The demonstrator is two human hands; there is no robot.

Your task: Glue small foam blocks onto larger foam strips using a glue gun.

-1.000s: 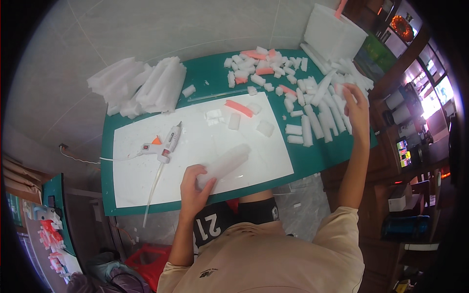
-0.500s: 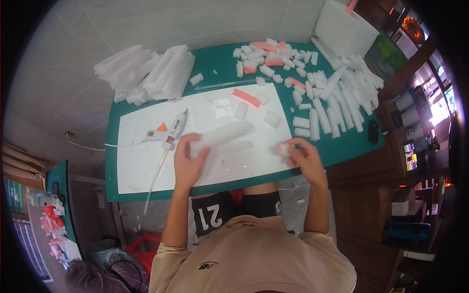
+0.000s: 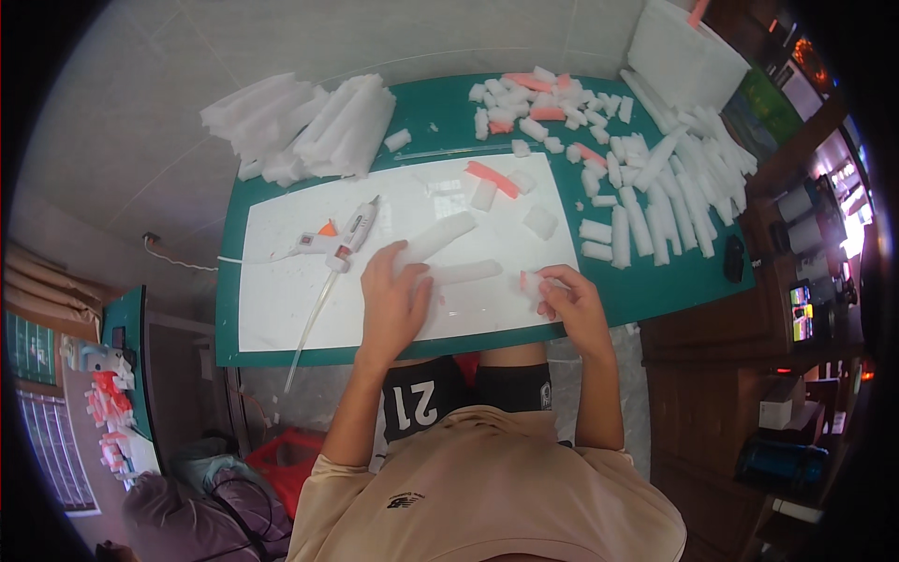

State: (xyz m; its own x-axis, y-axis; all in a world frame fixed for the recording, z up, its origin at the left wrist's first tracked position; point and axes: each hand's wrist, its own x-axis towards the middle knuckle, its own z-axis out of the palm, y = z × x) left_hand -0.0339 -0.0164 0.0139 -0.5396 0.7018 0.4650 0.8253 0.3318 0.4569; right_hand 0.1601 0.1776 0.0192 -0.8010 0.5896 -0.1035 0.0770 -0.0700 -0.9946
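My left hand (image 3: 393, 298) rests over the white board (image 3: 309, 309), fingers apart and curled, at the near ends of two white foam strips. The longer foam strip (image 3: 440, 236) lies slanting away from the fingertips; the shorter foam strip (image 3: 473, 272) lies nearly level beside the forefinger. Whether the fingers press on either strip is hard to tell. Toward the board's right side, my right hand (image 3: 568, 298) pinches a small white foam piece (image 3: 530, 282) with a pink end. A glue gun (image 3: 354, 234) with a long clear glue stick lies left of my left hand.
Loose white foam blocks (image 3: 540, 222) and a pink strip (image 3: 493, 178) lie on the board. Behind, on the green table (image 3: 435, 103), are big foam bundles (image 3: 346, 126) and a heap of cut pieces (image 3: 538, 103). Longer foam sticks (image 3: 670, 206) lie right, near a white foam box (image 3: 688, 56).
My left hand has moved right, and the longer strip that was blurred in its grasp now lies on the board. The right hand keeps its foam piece. The whole view has shifted slightly.
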